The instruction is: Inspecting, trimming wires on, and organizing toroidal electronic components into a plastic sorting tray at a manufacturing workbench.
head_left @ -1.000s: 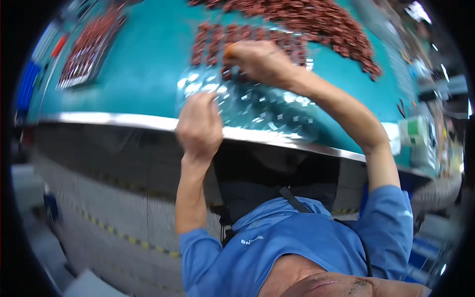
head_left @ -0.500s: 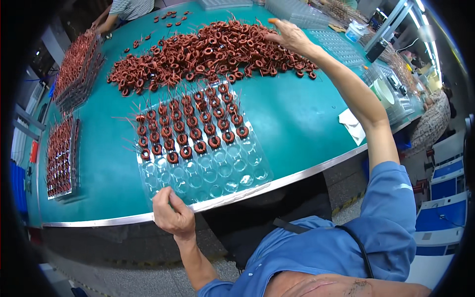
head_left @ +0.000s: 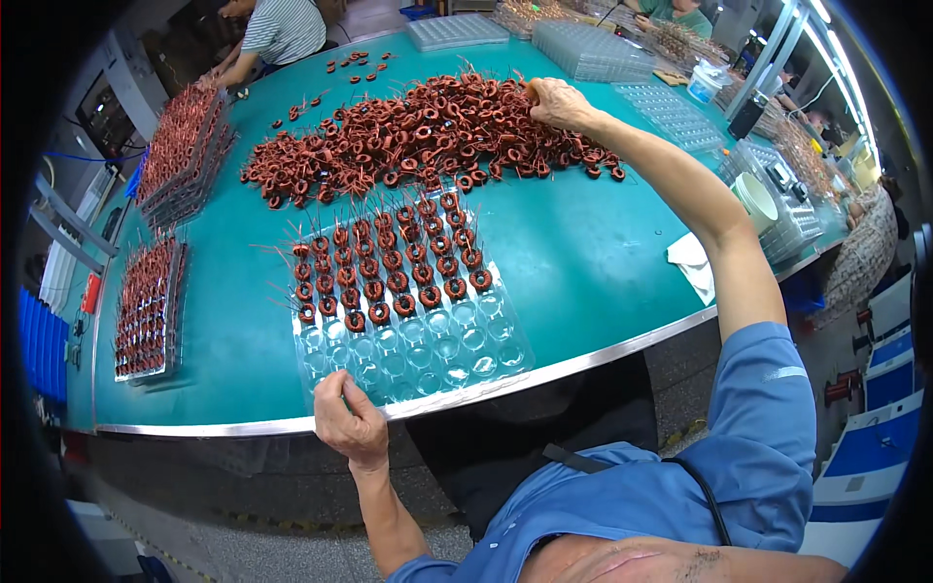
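A clear plastic tray (head_left: 447, 351) lies near the table's front edge. Its far rows hold copper-red wound ring coils (head_left: 397, 282) with wire ends sticking up; the near rows are bare round pockets. My left hand (head_left: 352, 428) is closed at the tray's near left corner, thumb against curled fingers; whatever is between them is hidden. Farther off lies a wide heap of the same coils (head_left: 418, 131). My right hand (head_left: 561, 105) reaches to the heap's right part, its fingers drawn together with an orange cover on one fingertip. What they hold is hidden.
Filled tray stacks stand at left, one near (head_left: 149, 306) and one far (head_left: 183, 151). Clear tray stacks (head_left: 591, 51) sit at the back. On the right are a white paper (head_left: 692, 264) and a pale green tub (head_left: 754, 199). A person in a striped shirt (head_left: 285, 29) works at the far left.
My right hand has come down onto the heap, and its fingers have drawn together. My left hand stays at the tray corner. The whole view has shifted a little.
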Available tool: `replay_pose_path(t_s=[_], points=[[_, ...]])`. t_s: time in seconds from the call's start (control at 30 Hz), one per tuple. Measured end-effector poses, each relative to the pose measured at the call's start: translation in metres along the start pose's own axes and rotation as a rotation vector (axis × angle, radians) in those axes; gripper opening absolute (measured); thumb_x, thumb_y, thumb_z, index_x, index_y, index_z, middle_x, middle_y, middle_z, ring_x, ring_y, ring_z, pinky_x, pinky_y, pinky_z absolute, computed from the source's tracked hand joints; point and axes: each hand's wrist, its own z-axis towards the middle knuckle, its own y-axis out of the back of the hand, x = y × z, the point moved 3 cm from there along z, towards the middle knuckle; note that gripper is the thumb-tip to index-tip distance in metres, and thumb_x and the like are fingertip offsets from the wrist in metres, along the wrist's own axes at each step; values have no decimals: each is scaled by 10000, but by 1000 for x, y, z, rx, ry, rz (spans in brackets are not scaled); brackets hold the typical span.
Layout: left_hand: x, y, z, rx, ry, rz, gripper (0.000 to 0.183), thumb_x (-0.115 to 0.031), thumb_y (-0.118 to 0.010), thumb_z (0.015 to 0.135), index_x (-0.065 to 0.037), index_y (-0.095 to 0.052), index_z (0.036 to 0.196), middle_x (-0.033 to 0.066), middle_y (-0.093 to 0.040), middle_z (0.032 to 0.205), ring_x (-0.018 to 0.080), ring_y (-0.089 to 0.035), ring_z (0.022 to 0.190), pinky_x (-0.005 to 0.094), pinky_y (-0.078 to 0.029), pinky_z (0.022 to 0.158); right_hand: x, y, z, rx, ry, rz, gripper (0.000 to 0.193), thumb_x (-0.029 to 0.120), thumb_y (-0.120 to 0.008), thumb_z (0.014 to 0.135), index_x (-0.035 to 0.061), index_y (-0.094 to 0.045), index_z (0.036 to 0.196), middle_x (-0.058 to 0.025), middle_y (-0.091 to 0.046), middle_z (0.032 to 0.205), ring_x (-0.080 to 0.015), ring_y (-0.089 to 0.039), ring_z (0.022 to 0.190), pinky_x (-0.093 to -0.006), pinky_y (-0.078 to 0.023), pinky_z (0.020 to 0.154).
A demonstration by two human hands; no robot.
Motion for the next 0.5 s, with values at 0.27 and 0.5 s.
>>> replay_pose_path(t_s=[0.27,0.5], points=[[0,1,-2,-1,-2,15,72,34,-561,865,17,-585,931,154,-629,852,328,-630,743,382,-500,653,-8,20,-5,-37,-200,205,305,251,-626,769,-23,-690,887,-171,-698,814,-258,-673,749,-388,-545,715],[-7,4,-2,12,-5,11,88,38,-543,869,9,-580,944,157,-603,843,341,-610,754,389,-485,674,-25,42,-38,-74,-375,1209,141,133,-659,853,12,-632,919,-26,-608,727,-90,-579,587,-220,-492,512]])
